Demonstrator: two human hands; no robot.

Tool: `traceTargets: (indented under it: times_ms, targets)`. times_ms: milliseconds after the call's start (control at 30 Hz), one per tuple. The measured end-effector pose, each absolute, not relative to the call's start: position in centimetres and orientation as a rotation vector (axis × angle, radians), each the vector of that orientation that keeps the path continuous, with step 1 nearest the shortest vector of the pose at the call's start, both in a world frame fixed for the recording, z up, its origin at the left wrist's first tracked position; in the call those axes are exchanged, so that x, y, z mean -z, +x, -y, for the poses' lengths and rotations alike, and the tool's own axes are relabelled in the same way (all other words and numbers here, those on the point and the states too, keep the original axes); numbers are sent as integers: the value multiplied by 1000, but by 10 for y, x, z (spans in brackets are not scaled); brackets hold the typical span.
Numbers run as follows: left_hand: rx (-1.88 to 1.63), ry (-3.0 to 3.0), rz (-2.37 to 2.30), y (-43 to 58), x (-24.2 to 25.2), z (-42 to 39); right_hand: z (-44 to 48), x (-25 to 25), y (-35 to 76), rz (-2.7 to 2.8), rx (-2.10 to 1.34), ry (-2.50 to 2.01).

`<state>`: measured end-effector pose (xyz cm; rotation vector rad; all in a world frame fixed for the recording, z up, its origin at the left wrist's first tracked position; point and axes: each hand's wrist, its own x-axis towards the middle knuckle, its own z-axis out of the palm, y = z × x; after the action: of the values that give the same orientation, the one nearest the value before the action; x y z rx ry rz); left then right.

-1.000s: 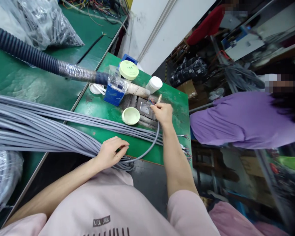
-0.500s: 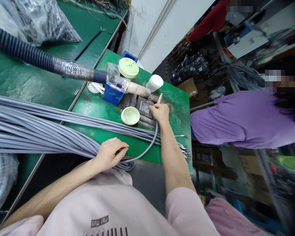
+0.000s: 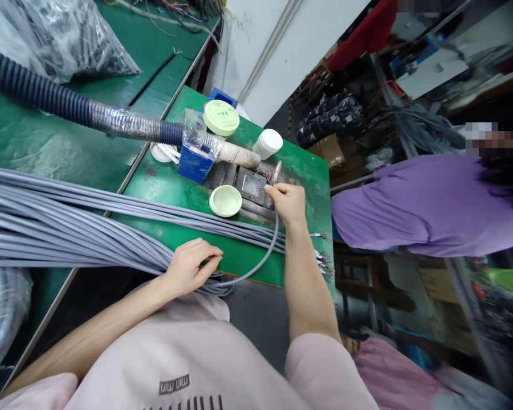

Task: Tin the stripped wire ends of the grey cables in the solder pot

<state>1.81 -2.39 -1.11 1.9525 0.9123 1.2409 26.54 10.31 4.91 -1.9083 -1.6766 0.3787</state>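
Observation:
My right hand (image 3: pixel 288 202) is closed on the stripped end of a grey cable (image 3: pixel 263 263), which curves down from it toward my lap. Fine coloured wires (image 3: pixel 269 179) stick out past my fingertips. Just left of them is a dark metal block with a shiny square surface (image 3: pixel 251 187), perhaps a solder pot. My left hand (image 3: pixel 191 265) lies loosely over the bundle of grey cables (image 3: pixel 123 236) at the table edge, thumb and fingers slightly apart and nothing visible between them. A shallow pale-green dish (image 3: pixel 226 201) sits in front of the block.
A ribbed hose (image 3: pixel 47 91) reaches a pale pipe (image 3: pixel 239 155) above the block, resting on a blue box (image 3: pixel 194 164). Near it stand a round green-lidded tub (image 3: pixel 221 118) and a white jar (image 3: pixel 268 143). A co-worker in purple (image 3: pixel 410 205) is at the right.
My right hand has drawn the wire ends slightly right, off the shiny square, and the cable's curve has shifted with it. My left hand has stayed in place.

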Motion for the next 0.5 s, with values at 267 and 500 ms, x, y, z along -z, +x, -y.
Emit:
traceTargets:
  times_ms: [267, 500]
  targets:
    - [-1191, 1113, -817, 43, -6, 13, -9, -75, 214, 1456, -818, -1500]
    - [-1330, 661, -694, 71, -12, 14, 18, -64, 187, 1429, -938, -1381]
